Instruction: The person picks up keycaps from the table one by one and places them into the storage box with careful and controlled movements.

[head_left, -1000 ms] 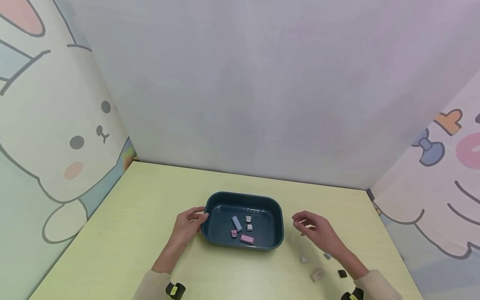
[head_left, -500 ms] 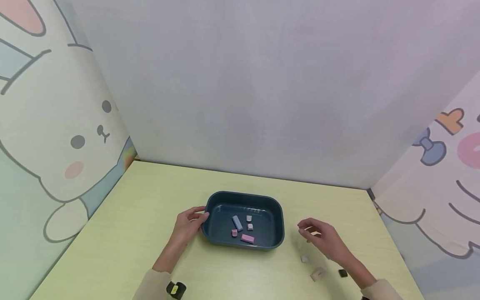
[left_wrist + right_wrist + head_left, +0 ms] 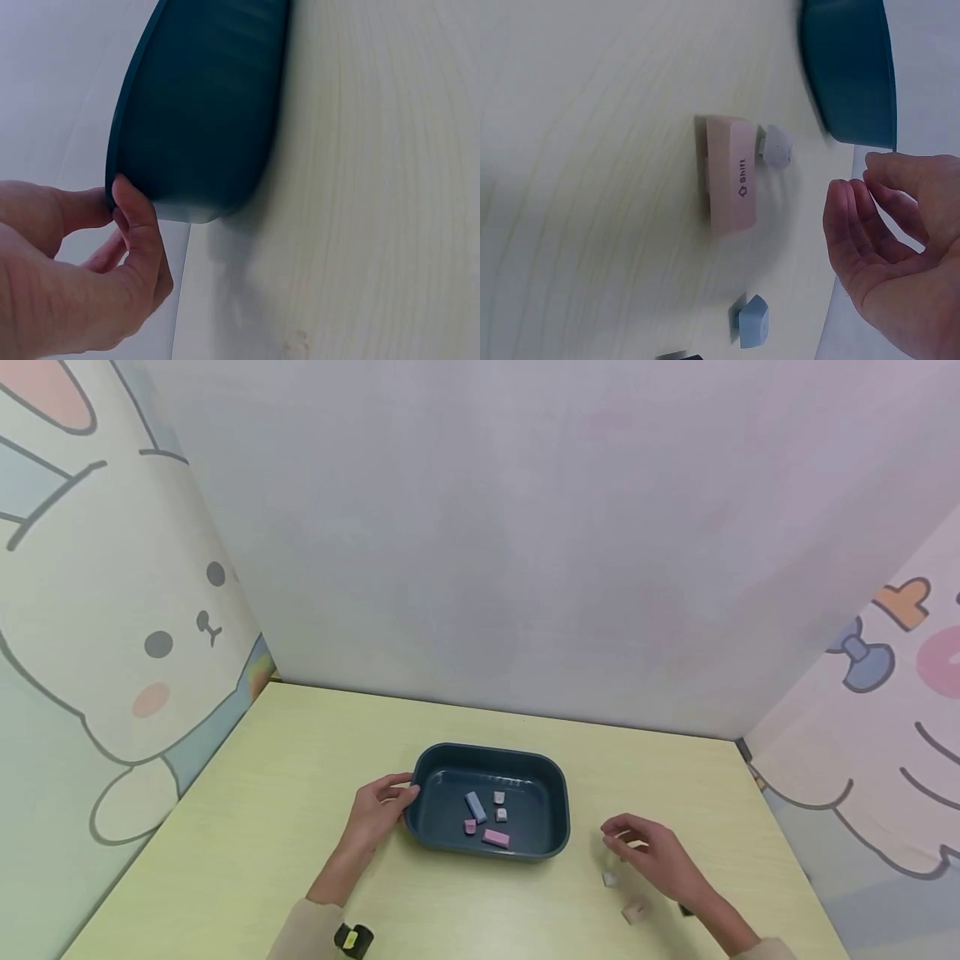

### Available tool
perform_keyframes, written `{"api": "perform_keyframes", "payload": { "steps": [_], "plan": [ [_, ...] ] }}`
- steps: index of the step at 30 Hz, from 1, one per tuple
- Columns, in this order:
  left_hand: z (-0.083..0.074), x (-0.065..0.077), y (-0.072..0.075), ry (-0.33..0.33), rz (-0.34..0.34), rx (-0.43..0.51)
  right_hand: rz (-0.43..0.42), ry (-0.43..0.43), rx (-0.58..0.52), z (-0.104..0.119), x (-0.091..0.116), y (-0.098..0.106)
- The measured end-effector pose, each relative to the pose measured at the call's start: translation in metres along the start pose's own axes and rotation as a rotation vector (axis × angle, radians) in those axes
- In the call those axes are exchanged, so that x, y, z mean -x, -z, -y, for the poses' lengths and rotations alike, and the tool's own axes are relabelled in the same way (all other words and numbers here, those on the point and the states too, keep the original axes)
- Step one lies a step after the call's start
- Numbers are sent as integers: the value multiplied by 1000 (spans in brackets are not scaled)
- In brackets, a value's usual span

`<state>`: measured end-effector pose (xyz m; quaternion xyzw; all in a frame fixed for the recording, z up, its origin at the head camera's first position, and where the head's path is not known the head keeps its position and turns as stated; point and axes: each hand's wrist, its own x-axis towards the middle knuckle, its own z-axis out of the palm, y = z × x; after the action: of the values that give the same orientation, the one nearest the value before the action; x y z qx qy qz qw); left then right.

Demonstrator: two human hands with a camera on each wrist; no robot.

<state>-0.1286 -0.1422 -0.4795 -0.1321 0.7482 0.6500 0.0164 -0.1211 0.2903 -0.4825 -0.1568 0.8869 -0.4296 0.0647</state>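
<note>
My left hand (image 3: 375,810) pinches the left rim of a dark teal tray (image 3: 536,828), thumb on the rim and fingers outside it. Inside the tray lie several keycaps: a long blue keycap (image 3: 476,807), a long pink keycap (image 3: 496,838), a small pink one and two white ones. To the right of the tray, my right hand (image 3: 656,862) is over the table with loosely bent fingers and nothing visible between them. Near it lie a beige-pink Shift keycap (image 3: 733,174), a small white keycap (image 3: 777,147) and a blue keycap (image 3: 753,322). The right hand hides the blue one in the head view.
A black keycap (image 3: 686,910) shows partly beside my right forearm. All of this is on a pale yellow wooden table (image 3: 300,760). Behind it stands a plain grey-white wall (image 3: 495,543), with cartoon-printed panels at both sides.
My right hand has moved away from the tray, rightward and toward me, and now covers the blue keycap. The left hand and the tray have stayed in place.
</note>
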Motion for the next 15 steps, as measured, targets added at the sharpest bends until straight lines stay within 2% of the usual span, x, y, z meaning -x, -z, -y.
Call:
{"api": "perform_keyframes", "payload": {
  "steps": [6, 15],
  "plan": [
    [0, -1, 0, 0, -4, -3, 23, -20, 49, -7, 4, -2],
    [-1, 1, 0, 9, -1, -12, 135, -48, 36, -12, 9, -2]
  ]
}}
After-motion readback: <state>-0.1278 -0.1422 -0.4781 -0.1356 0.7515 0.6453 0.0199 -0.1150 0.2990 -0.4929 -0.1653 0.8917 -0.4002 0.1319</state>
